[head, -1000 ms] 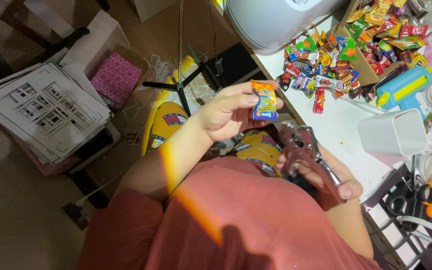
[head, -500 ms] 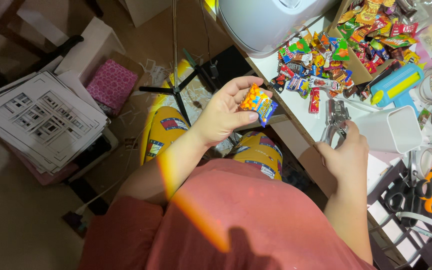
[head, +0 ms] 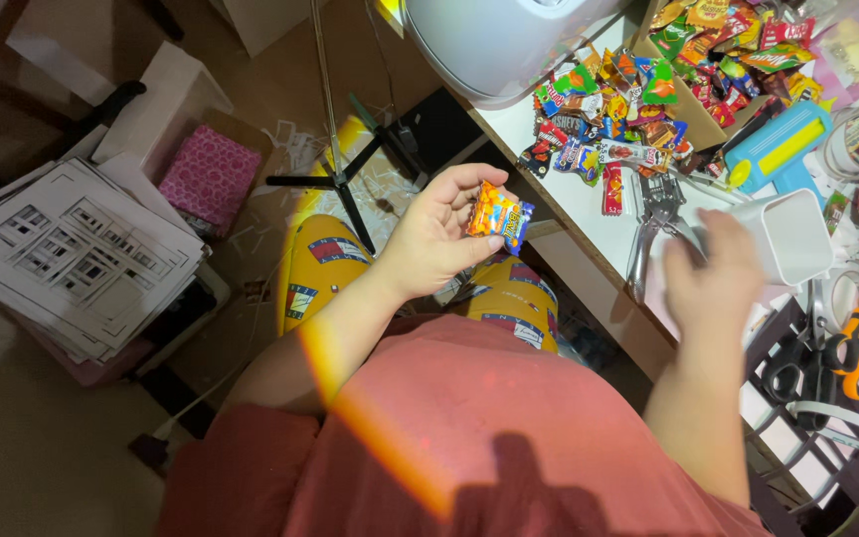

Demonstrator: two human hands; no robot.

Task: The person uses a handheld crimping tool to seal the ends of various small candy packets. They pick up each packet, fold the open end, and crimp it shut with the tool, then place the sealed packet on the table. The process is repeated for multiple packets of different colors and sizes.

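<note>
My left hand [head: 436, 239] pinches a small orange-and-blue candy packet [head: 499, 215] between thumb and curled fingers above my lap, while my right hand [head: 713, 276], blurred and loosely open, hovers empty over the white table [head: 589, 214] beside the metal pliers [head: 651, 221] and white plastic cup [head: 792, 235].

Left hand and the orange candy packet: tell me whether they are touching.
Touching. The head view shows the left hand pinching the orange candy packet between thumb and fingertips, held up off the white table.
</note>
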